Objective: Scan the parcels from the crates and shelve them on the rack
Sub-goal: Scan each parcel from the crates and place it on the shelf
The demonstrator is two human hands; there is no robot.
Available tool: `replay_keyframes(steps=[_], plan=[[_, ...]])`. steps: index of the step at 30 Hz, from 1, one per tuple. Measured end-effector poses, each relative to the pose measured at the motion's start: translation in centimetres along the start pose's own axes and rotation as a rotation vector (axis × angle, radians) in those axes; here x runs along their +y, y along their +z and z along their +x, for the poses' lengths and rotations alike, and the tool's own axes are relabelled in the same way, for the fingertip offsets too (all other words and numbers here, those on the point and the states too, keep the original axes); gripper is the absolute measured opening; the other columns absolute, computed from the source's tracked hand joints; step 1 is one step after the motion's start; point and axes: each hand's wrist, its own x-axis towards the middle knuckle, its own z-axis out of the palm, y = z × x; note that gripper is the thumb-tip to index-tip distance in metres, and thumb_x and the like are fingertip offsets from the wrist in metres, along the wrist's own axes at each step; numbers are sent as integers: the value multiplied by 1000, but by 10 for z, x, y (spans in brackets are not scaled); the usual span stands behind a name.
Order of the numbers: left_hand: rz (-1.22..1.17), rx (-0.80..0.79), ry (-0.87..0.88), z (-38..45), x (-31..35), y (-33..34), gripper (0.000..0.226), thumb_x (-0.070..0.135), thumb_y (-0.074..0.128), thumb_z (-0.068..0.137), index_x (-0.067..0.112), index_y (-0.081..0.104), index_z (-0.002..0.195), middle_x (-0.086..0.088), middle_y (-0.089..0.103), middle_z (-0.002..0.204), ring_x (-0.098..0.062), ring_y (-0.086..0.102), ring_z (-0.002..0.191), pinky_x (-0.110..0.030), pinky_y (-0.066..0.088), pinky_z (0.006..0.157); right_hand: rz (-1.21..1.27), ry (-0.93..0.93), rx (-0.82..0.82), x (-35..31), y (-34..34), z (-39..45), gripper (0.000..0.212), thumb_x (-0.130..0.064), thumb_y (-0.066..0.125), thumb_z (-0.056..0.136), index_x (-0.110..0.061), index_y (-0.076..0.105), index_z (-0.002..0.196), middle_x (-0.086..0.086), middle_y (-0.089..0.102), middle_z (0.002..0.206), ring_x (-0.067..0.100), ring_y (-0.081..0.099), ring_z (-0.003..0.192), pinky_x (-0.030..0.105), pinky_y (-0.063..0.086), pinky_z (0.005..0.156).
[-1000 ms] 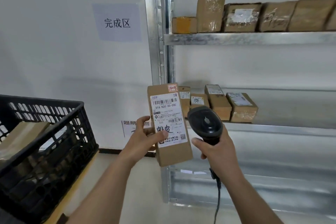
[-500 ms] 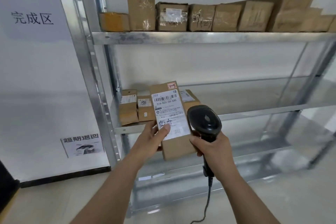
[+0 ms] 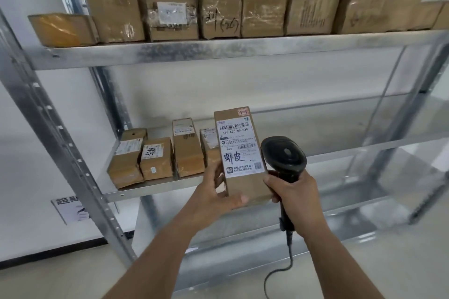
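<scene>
On the rack's (image 3: 170, 52) middle shelf at the left sat four or so small boxes (image 3: 155, 158). Just right of them the left hand (image 3: 213, 198) gripped an upright labelled parcel (image 3: 241, 153) in front of that shelf. Beside it, the right hand (image 3: 295, 198) was wrapped round the black scanner (image 3: 284, 156), cable dangling.

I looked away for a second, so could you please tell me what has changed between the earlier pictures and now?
The view swung right, from the black crate to the rack, now closer. The left hand regripped the parcel: its thumb left the label and now lies across the bottom edge. Unchanged: the right hand holds the scanner beside the upright parcel, and the shelved boxes sit as before.
</scene>
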Motion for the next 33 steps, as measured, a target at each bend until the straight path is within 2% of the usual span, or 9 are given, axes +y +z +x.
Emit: replay_keyframes(steps=[4,6,9,12,14,18,25,29,33], plan=[[103,-3,46,28,0,8,84,29,87,64,59,37,124,16,45,136,5,47,122,-33,54,94,8,14,15,6,-6,32,9,-3,75,79,-1,69,87,-2,65,58,10,51,43,21,45,48],[141,-17,72,38,0,10,84,27,87,64,62,36,122,16,41,135,7,46,121,-29,53,94,11,15,20,9,-5,43,5,0,73,81,0,69,84,-3,64,55,10,50,41,20,44,46],[125,-49,85,53,-1,6,77,11,82,72,54,40,120,26,52,124,14,50,112,-27,55,89,10,9,40,10,0,52,4,0,72,81,-1,70,83,-6,64,54,5,51,41,17,43,45],[88,-55,56,68,-8,2,83,17,84,71,40,38,136,19,55,129,2,50,121,-37,53,95,-14,15,75,11,6,62,5,-1,73,81,-2,68,79,-5,62,53,8,51,40,18,42,44],[90,-32,43,72,-13,2,85,22,84,71,35,36,139,19,54,130,-2,49,123,-37,51,98,-48,17,83,10,8,69,11,-2,73,80,-2,66,72,-4,59,49,10,50,40,20,42,45],[68,-37,51,81,-11,3,77,20,81,76,45,34,132,26,55,120,5,53,113,-20,53,85,-73,7,76,7,10,79,19,-2,73,80,-7,63,65,-2,57,49,12,49,40,21,41,45],[102,-30,50,111,-11,10,61,21,80,78,53,40,112,24,53,122,0,50,117,-27,49,96,-86,14,22,14,4,112,19,-1,71,82,-6,62,66,-1,57,49,11,48,39,19,41,42],[142,-11,49,134,-12,27,64,20,79,78,54,41,117,16,54,126,-3,50,119,-28,51,94,-100,48,-1,28,-9,139,21,-4,71,81,-8,60,64,2,57,50,15,49,42,29,44,52],[138,33,50,156,-12,49,67,0,73,78,49,45,115,21,59,118,11,55,107,-21,54,86,-124,76,-76,41,-21,177,14,-5,70,83,-4,62,71,2,57,51,14,50,44,30,45,54]])
